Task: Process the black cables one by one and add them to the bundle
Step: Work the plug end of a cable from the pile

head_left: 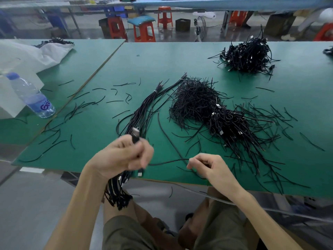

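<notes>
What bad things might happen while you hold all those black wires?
The bundle hangs below the table from the left hand, so a loose grip might let some cables slip out and fall. The single cable pinched by the right hand trails toward the pile, so pulling it might snag or drag other cables along.

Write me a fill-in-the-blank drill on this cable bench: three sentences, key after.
1. The left hand grips the bundle, and the right hand pinches one loose ____.
2. The table top is ____ in colour.
3. The bottle is far to the bundle's ____.

Missing words: cable; green; left.
</notes>
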### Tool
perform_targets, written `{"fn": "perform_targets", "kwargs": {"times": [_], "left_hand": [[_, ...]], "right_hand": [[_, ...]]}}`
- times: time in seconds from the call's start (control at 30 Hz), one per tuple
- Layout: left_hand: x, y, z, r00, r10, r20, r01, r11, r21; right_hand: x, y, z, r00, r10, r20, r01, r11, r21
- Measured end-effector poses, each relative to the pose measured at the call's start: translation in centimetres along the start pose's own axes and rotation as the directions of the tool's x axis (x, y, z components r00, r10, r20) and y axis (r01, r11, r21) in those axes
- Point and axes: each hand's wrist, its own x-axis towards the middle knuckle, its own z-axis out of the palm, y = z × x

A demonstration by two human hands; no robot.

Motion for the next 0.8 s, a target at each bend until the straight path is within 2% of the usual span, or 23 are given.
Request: {"fn": "perform_targets", "kwargs": {"times": [0.03, 0.07, 0.13, 0.17, 0.23, 0.33, 0.4, 0.5, 0.6, 0.8], "left_hand": [[0.2, 0.1, 0.3, 0.985, -0.115, 0.130, 0.100, 0.989, 0.111], [0.6, 0.1, 0.8, 0.937, -0.257, 0.236, 0.205, 0.953, 0.222], [1.6, -0.4, 1.8, 0.833, -0.481, 0.273, 0.357, 0.844, 0.401], [2.0, -0.8, 2.2, 0.816, -0.525, 0.240, 0.384, 0.804, 0.455], [2.5, -1.6, 2.9, 0.842, -0.520, 0.141, 0.404, 0.783, 0.473], [2.5, -2.5, 3.2, 0.883, -0.461, -0.092, 0.459, 0.804, 0.378], [2.5, -2.8, 3.6, 0.896, -0.411, -0.167, 0.443, 0.819, 0.364], [2.7, -2.8, 4.4, 0.923, -0.351, -0.158, 0.381, 0.887, 0.260], [2.8, -2.3, 4.7, 0.938, -0.312, -0.149, 0.333, 0.932, 0.145], [2.4, -2.8, 4.0, 0.939, -0.302, -0.165, 0.329, 0.927, 0.179]], "right_hand": [[0.2, -0.5, 0.0, 1.000, 0.002, -0.028, -0.002, 1.000, 0.003], [0.4, -1.1, 0.0, 0.999, -0.004, -0.044, 0.004, 1.000, 0.006], [0.6, -2.5, 0.3, 0.999, -0.043, -0.032, 0.043, 0.999, 0.012], [0.6, -3.3, 0.5, 0.998, -0.069, -0.012, 0.069, 0.998, 0.014], [0.4, -4.7, 1.3, 0.994, -0.110, 0.025, 0.110, 0.994, 0.013], [-0.2, -5.7, 2.2, 0.987, -0.144, 0.065, 0.142, 0.989, 0.038], [-0.5, -6.1, 2.5, 0.983, -0.168, 0.080, 0.163, 0.985, 0.064], [-0.7, -6.5, 2.9, 0.978, -0.196, 0.069, 0.192, 0.980, 0.057], [-0.8, -6.6, 2.6, 0.978, -0.207, -0.012, 0.207, 0.974, 0.087], [-1.2, -7.0, 2.7, 0.966, -0.248, -0.074, 0.256, 0.959, 0.122]]}}
